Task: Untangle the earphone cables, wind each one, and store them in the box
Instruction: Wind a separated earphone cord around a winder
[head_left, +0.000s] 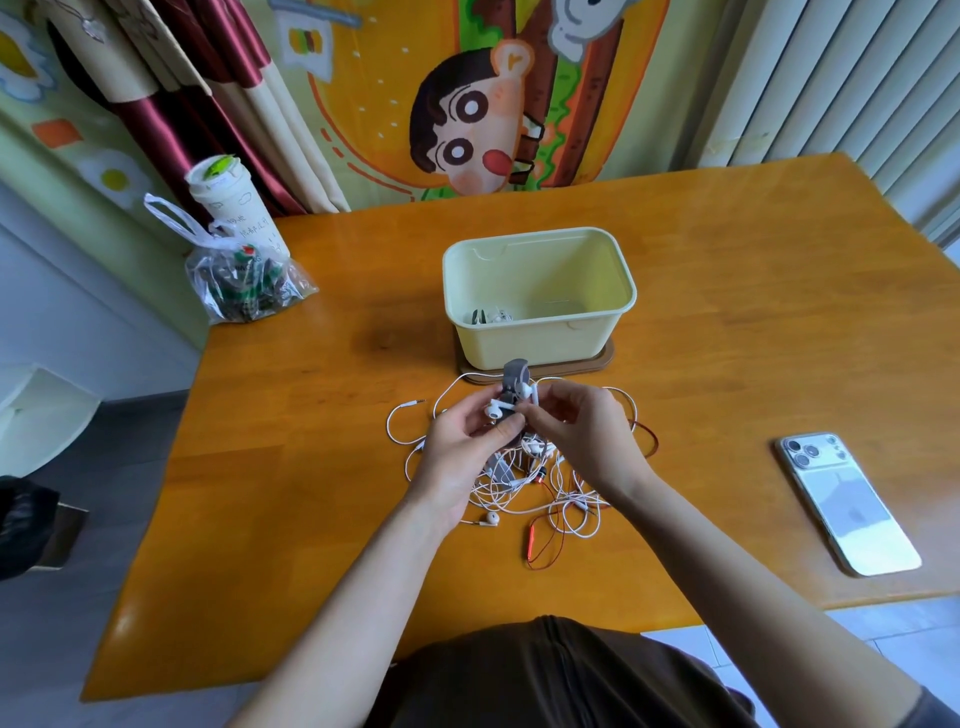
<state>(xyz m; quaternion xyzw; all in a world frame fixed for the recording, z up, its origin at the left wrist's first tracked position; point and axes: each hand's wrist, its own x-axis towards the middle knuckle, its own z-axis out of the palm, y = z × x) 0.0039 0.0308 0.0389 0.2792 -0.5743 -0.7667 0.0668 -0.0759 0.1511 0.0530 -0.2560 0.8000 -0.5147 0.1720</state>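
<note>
forearms come in over a dark shirt (545, 675) at the bottom of my feed. nearest on the wooden table (727, 312) i see a red cable (540, 548) looping out of a tangle of white earphone cables (530, 486), with a loose earbud (492, 518) at its near edge. both hands are raised just over that tangle. left hand (462, 447) has its thumb and fingers curled round a grey holder (515, 382) that sticks up toward the box. right hand (582, 431) has its fingertips pinched on the stem of a white earbud (493, 412) lying against the holder. off to the right, well apart, a phone (847, 504) lies face down. just beyond the hands stands the pale yellow box (540, 338) on a brown tray (597, 362); one bundled earphone (488, 316) sits in its near left corner. at the far left edge are a plastic bag (244, 283) and a cup (228, 202).
</note>
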